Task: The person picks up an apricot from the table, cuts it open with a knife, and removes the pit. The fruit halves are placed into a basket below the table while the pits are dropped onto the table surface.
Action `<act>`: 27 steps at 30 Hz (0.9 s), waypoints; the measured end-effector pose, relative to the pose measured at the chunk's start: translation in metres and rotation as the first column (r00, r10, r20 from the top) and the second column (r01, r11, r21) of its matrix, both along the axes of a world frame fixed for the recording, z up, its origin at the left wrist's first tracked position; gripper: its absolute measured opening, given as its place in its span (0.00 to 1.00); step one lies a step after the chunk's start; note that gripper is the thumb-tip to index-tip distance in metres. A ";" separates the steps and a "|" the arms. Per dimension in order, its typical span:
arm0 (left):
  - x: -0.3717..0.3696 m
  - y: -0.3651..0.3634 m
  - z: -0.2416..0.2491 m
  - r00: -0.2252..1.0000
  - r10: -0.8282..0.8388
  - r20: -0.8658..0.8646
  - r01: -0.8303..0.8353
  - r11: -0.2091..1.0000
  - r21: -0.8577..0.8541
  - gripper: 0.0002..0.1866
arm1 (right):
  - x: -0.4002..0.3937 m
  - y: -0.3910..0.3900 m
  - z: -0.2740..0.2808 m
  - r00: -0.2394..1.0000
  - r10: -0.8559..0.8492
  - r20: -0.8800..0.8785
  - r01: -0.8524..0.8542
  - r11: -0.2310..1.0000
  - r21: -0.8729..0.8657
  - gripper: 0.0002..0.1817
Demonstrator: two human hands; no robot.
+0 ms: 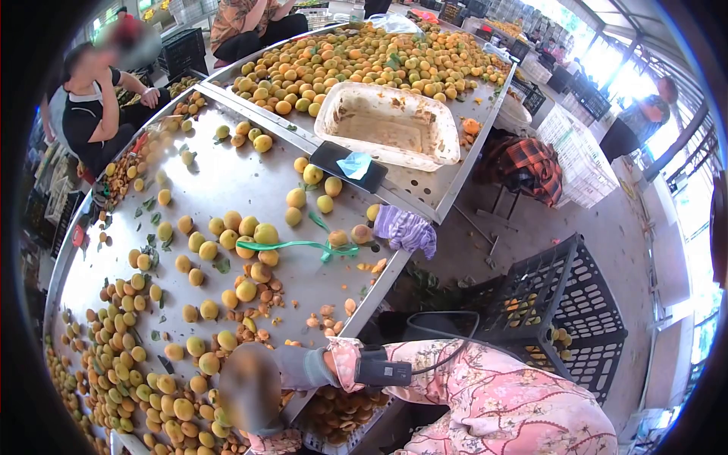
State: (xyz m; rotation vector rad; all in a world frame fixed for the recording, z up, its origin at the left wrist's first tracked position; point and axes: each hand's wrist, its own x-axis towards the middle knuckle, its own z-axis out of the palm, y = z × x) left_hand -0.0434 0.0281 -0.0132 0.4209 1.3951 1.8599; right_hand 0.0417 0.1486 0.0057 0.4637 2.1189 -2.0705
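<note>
My right hand (pixel 302 368) wears a grey glove and reaches in from the right over the metal table's front edge; its fingers run into a blurred patch. From below comes a pink sleeve cuff (pixel 277 442), and my left hand (pixel 250 390) lies in the same blur. What either hand holds cannot be made out. Yellow-green and orange fruits (pixel 182 408) surround the hands. Split fruit pieces (pixel 337 413) fill a container just below the right hand. Small pieces and pits (pixel 265 303) are scattered above the hands. A black device is strapped at my right wrist.
On the metal table (pixel 189 250) are a green ribbon (pixel 284 245), a purple striped cloth (pixel 406 229), a phone (pixel 368 176) and a white tub (pixel 387 125). More fruit is heaped behind. Black crates (pixel 588 303) stand at right. A person (pixel 98 114) sits across the table.
</note>
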 end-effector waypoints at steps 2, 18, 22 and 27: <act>0.000 -0.002 -0.001 1.000 0.000 -0.007 0.000 1.000 -0.017 0.13 | 0.002 -0.001 0.003 1.000 -0.017 0.004 0.018 1.000 -0.024 0.41; -0.001 -0.005 0.002 0.998 0.015 -0.057 -0.015 1.000 0.002 0.17 | -0.008 -0.004 -0.040 0.957 0.035 -0.289 0.028 0.977 0.210 0.39; -0.003 -0.007 -0.005 0.999 -0.018 -0.034 0.018 1.000 -0.001 0.25 | 0.009 0.010 0.033 0.999 0.002 -0.034 -0.007 0.991 -0.131 0.32; 0.000 -0.002 -0.007 1.000 -0.011 0.022 0.010 1.000 0.023 0.23 | 0.007 0.012 0.016 0.999 -0.016 -0.048 0.004 0.970 -0.242 0.34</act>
